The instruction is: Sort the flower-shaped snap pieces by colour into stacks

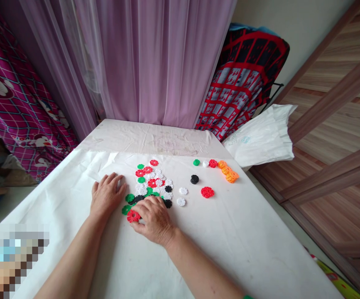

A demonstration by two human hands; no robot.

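Note:
My left hand [107, 194] lies flat on the white cloth with its fingers stretched out, left of a loose pile of plastic snowflake discs. My right hand [155, 218] is at the near edge of that pile, thumb and fingers curled about a red snowflake disc [133, 216]. Its fingers hide some pieces underneath. Around it lie green discs [130, 198], white discs [141, 189], black discs [168, 189] and more red discs [151, 182], many overlapping. Two single white discs [181, 202] rest just right of the pile.
Sorted groups stand farther right: a red stack [207, 192], a black stack [194, 179], a green stack [196, 162] and an orange heap [229, 172]. A white plastic bag [260, 135] hangs at the table's right edge. Purple curtains [161, 62] close off the far side.

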